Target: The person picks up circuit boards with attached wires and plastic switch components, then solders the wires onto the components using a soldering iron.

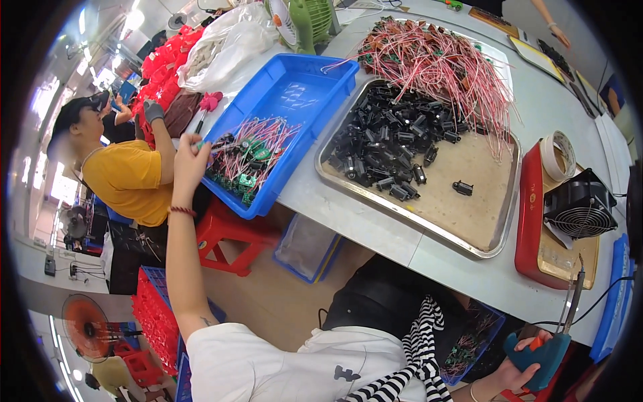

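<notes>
My left hand [192,161] is closed in a pinch at the near-left edge of a blue tray [284,177]. What its fingers hold is too small to make out. In the tray beside it lies a heap of green circuit boards [253,153] with red and white wires. At the lower right, my right hand [521,365] is wrapped round the teal handle of a soldering gun [546,360], its thin tip pointing up. A metal tray [462,224] on the table holds many small black motor-like parts [395,134].
Behind the metal tray lies a pile of red-and-white wired boards [429,63]. A red tin box [529,228] carries a tape roll [557,155] and a black fan [580,204]. A green fan [305,23] stands at the back. A person in yellow [127,177] sits at left near a red stool [231,234].
</notes>
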{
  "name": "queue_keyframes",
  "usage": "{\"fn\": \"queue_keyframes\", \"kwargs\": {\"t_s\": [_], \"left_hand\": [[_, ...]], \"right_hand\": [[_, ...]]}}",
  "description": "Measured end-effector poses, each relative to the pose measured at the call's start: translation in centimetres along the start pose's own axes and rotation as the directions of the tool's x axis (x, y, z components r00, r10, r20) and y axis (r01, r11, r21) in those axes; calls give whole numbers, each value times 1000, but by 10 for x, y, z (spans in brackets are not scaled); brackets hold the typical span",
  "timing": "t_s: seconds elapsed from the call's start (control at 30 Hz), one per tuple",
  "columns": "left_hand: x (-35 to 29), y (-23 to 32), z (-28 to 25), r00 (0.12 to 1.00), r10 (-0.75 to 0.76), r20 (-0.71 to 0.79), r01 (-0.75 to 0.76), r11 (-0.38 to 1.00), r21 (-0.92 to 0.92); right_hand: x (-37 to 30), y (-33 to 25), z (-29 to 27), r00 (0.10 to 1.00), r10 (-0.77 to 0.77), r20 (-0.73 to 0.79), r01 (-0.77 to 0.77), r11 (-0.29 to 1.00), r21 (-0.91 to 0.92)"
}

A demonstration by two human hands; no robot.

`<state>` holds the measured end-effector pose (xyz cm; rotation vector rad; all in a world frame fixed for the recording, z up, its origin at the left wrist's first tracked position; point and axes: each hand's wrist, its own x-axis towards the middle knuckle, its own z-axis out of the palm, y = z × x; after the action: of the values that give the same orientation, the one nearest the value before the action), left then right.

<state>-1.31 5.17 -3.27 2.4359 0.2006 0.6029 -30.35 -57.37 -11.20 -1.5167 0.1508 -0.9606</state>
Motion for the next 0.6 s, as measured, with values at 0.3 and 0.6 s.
{"fn": "queue_keyframes", "kwargs": {"t_s": [0.3, 0.6], "left_hand": [[-26, -11, -4, 999, 8, 43, -20, 959, 283], [-39, 96, 0, 944, 331, 21, -260, 700, 665]], "right_hand": [[-3, -2, 6, 997, 25, -67, -27, 999, -29], [4, -5, 22, 996, -71, -47, 71, 997, 0]]}}
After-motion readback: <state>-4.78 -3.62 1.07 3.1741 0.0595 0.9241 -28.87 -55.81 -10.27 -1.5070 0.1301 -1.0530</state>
